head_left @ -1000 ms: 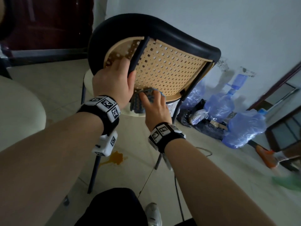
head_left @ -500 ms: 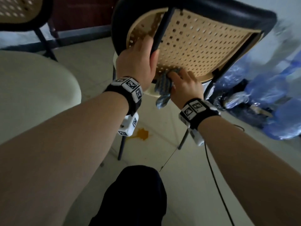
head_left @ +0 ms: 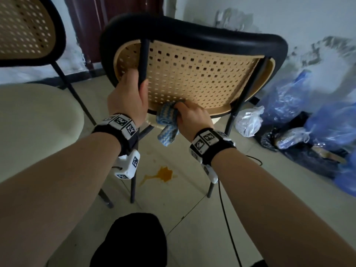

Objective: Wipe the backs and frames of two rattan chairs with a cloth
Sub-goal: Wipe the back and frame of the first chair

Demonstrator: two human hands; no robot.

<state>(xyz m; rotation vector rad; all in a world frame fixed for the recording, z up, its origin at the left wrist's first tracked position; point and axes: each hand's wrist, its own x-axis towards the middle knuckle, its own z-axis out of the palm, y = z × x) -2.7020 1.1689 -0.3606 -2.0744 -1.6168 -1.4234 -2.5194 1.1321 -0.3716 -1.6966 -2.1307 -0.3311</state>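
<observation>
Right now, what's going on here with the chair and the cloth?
A person is wiping the back of a rattan chair. The left hand grips the black upright bar of the frame, steadying it. The right hand holds a bunched blue cloth against the lower edge of the woven panel. A second rattan chair stands to the left, and an orange spill marks the floor below.
</observation>
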